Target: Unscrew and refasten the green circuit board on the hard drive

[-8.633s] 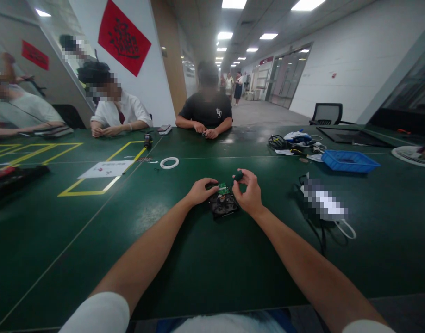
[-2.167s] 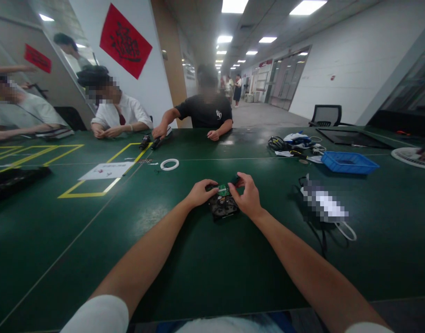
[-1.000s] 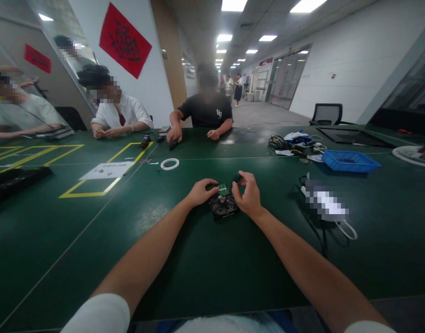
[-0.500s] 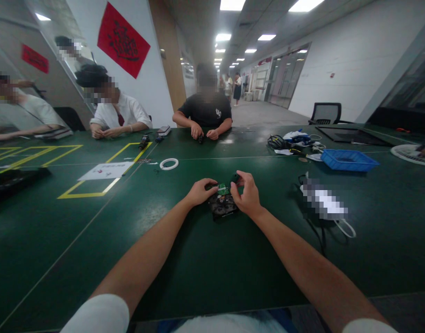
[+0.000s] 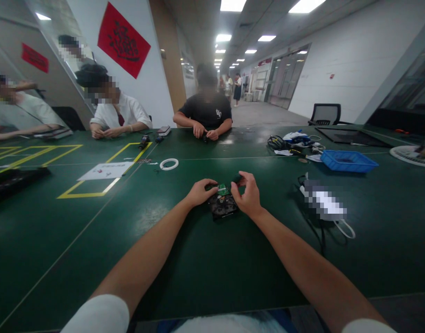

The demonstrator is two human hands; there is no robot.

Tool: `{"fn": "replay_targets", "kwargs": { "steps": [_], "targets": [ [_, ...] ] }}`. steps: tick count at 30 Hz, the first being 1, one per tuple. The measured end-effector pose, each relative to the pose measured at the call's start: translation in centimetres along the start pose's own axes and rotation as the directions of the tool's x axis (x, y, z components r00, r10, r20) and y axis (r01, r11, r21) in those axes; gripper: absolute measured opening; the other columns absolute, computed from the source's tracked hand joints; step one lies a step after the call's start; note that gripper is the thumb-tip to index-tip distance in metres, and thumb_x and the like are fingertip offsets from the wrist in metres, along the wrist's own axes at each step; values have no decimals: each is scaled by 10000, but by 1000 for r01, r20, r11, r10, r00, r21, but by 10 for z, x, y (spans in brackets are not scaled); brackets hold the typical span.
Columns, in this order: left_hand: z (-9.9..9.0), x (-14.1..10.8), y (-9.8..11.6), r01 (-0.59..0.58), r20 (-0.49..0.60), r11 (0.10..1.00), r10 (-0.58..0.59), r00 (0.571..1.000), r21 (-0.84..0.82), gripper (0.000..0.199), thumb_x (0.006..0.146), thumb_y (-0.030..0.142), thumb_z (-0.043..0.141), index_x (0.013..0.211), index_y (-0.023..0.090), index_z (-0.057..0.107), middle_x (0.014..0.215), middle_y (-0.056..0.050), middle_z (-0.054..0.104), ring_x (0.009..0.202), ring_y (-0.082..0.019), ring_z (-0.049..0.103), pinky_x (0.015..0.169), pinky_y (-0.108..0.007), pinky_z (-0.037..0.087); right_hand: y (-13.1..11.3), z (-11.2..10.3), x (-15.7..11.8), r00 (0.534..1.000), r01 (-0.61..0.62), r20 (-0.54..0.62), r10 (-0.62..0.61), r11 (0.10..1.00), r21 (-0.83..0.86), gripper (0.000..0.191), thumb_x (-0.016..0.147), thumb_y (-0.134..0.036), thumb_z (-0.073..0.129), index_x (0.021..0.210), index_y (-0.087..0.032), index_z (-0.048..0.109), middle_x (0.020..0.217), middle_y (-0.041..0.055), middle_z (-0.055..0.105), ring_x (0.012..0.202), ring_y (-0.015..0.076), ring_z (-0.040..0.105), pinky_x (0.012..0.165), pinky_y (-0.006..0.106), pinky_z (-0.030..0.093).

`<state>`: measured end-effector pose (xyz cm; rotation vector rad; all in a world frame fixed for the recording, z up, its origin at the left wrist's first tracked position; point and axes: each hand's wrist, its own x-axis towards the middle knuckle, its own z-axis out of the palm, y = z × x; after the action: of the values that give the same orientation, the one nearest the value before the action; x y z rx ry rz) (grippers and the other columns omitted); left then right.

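In front of me on the table lies a dark, flat, boxy device point(image 5: 223, 208) that resembles a hard drive. A small green circuit board point(image 5: 222, 188) sits at its far edge. My left hand point(image 5: 200, 192) is at the device's left side, with thumb and fingers closed at the left edge of the board. Between the thumb and fingers of my right hand point(image 5: 247, 194) is a small dark rounded object point(image 5: 237, 178), held up just right of the board. Its lower part is hidden, so its kind cannot be made out.
A blue tray point(image 5: 349, 162) stands at the right, near tangled cables point(image 5: 277, 142). Closer lies a blurred white item point(image 5: 325, 203) with a cord. A white ring point(image 5: 169, 164) and a paper sheet point(image 5: 106, 171) lie left. Across the table, a person point(image 5: 205, 113) handles something small and dark.
The dark object in my right hand has tilted or shifted slightly. My left hand and the device stay in place. The person opposite has moved their hands a little.
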<state>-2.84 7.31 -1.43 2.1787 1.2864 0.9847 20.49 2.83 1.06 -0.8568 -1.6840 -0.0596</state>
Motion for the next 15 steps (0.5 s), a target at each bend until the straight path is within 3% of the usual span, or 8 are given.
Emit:
{"fn": "replay_targets", "kwargs": {
  "steps": [3,9,15],
  "targets": [
    [0,0,1,-6,3,1000,6,1000,-2,333,882,419,670,1139,212,713,1137,-64,726,1057,-230,674,991,-390,522,1,2,-1,1000,-16,11,16,998,55,492,961,-295,577,1401,-224,368,1264,147,600,928,222,696,779,401,638],
    [0,0,0,9,3,1000,-9,1000,3,328,876,413,677,1140,221,712,1139,-57,726,1072,-234,671,996,-395,520,3,2,0,997,-49,-54,47,998,-29,503,923,-352,663,1350,-224,431,1094,101,641,761,200,675,722,411,638],
    [1,0,-1,-19,-7,1000,19,1000,-4,324,881,409,674,1139,219,715,1117,-52,729,1039,-221,679,972,-377,530,2,3,0,999,-38,-29,39,999,18,505,934,-354,647,1358,-223,405,1144,122,650,805,206,695,716,400,643]
  ]
}}
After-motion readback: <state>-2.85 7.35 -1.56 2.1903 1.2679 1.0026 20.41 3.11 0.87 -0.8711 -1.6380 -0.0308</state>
